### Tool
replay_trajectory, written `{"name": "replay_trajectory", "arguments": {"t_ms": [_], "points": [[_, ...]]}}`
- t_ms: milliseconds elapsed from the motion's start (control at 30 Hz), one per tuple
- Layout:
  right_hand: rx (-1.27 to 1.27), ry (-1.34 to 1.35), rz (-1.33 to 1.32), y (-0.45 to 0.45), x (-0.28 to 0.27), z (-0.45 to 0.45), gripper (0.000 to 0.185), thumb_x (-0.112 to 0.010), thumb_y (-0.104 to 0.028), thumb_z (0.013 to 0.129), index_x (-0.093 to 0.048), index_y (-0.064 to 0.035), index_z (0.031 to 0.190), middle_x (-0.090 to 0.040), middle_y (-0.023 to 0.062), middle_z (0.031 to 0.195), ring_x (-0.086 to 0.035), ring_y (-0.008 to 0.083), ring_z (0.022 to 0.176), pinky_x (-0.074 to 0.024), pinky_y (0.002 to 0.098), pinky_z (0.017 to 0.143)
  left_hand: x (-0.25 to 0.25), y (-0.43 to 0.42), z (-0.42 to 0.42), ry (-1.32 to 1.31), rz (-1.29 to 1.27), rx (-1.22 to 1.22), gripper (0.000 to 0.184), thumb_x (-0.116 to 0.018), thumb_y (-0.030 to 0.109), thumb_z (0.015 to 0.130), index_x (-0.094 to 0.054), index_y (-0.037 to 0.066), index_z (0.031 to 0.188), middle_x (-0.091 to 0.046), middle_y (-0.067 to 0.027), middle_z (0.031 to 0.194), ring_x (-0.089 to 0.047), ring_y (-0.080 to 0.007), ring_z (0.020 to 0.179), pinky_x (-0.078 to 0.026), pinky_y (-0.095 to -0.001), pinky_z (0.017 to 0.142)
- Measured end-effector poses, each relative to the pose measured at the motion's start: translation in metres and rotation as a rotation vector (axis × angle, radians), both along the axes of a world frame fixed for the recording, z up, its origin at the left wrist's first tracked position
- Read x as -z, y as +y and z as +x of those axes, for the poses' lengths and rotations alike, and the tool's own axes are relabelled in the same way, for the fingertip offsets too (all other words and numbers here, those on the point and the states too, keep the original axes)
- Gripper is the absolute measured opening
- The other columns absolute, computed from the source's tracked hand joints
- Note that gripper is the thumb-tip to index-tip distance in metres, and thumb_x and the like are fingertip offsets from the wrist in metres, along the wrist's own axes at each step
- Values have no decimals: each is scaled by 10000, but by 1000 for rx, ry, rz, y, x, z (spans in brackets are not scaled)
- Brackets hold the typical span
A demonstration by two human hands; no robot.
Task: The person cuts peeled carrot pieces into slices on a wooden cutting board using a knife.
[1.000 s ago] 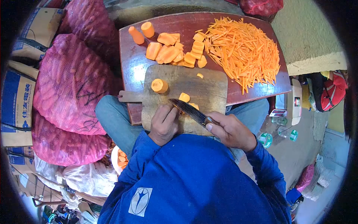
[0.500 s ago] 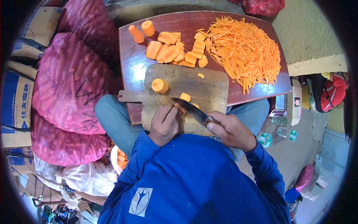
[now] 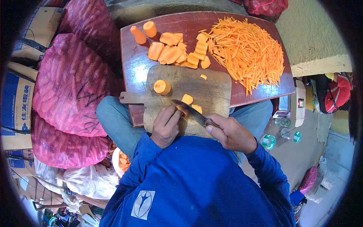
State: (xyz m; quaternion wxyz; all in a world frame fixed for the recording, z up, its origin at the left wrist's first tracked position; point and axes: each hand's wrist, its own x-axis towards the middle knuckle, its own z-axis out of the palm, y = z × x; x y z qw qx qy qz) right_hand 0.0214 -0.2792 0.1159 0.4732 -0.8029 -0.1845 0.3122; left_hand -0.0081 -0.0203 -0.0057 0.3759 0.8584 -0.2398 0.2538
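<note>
My right hand [image 3: 233,133] grips the handle of a dark-bladed knife [image 3: 191,112], its blade pointing up and to the left over the wooden cutting board [image 3: 215,85]. Against the tip half of the blade, my left hand [image 3: 166,126] has its fingers closed on a carrot piece [image 3: 183,111], mostly hidden by fingers and blade. Two small carrot pieces [image 3: 187,99] [image 3: 197,108] lie just beyond the knife. A thick carrot chunk [image 3: 162,87] stands at the board's upper left, and a small scrap [image 3: 203,76] lies near its far edge.
On the red table [image 3: 181,22] are a large heap of carrot strips [image 3: 247,53], carrot slabs [image 3: 170,54] and two carrot chunks [image 3: 138,35]. Pink mesh sacks [image 3: 72,87] stand at left. A bowl of carrots [image 3: 123,162] is beside my left knee. Bottles [image 3: 269,142] lie right.
The knife and my right hand have shifted slightly, and the blade is tilted differently. More of the small carrot piece beyond the blade shows. My left hand has barely moved.
</note>
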Motion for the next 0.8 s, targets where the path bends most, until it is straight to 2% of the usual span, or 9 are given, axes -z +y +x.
{"name": "replay_trajectory", "arguments": {"t_ms": [133, 367, 433, 533, 800], "points": [[12, 45, -22, 0, -1, 1, 247, -586, -210, 1080, -590, 5, 1202, -634, 264, 828, -700, 434, 778, -531, 481, 707, -2, -2, 1, -19, -7, -12, 471, -708, -102, 642, -704, -82, 1112, -675, -222, 1104, -680, -392, 883, -572, -444, 759], [-32, -26, -8, -7, 4, -1, 257, -565, -209, 1088, -588, -3, 1239, -632, 258, 824, -697, 440, 770, -530, 487, 698, 0, -2, 1, -15, -32, -4, 465, -697, -100, 645, -705, -81, 1109, -675, -212, 1083, -664, -379, 846, -561, -442, 737], [-25, 56, -23, -5, -1, 2, 243, -558, -210, 1091, -584, -3, 1217, -632, 255, 830, -691, 450, 776, -533, 491, 706, 2, -1, 1, -12, -43, 3, 466, -695, -97, 643, -705, -81, 1109, -676, -212, 1082, -662, -379, 846, -560, -443, 736], [-11, 24, -19, -5, -4, 0, 224, -560, -211, 1090, -572, -2, 1167, -629, 251, 835, -683, 452, 780, -534, 493, 713, 1, 0, 1, -6, -47, 1, 467, -691, -95, 640, -705, -82, 1106, -675, -212, 1079, -662, -380, 853, -560, -445, 739], [-20, 15, 3, -2, 2, 1, 227, -567, -203, 1083, -574, 1, 1182, -641, 257, 850, -684, 462, 795, -536, 499, 718, 0, -1, 0, -17, -10, -17, 464, -689, -100, 634, -703, -91, 1098, -675, -220, 1080, -664, -392, 867, -569, -447, 759]]}}
